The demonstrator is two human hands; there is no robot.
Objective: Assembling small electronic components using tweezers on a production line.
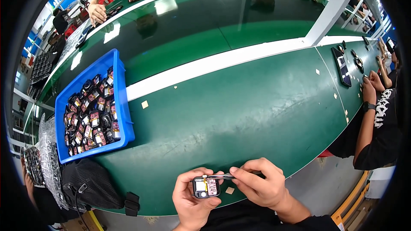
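My left hand holds a small open device case, black-rimmed like a watch body, near the table's front edge. Inside it a pink circuit board and a white block show, with a yellow strip beside them. Metal tweezers are gripped between the thumb and fingers of my right hand. Their tips reach the upper edge of the case, next to the yellow strip; whether they pinch anything is too small to tell. A small tan square lies on the table between my hands.
A blue bin full of similar open devices stands at left on the green table. In front of it lies a black mesh bag. A white rail and grey post cross beyond. Co-workers' hands work at right and across the table.
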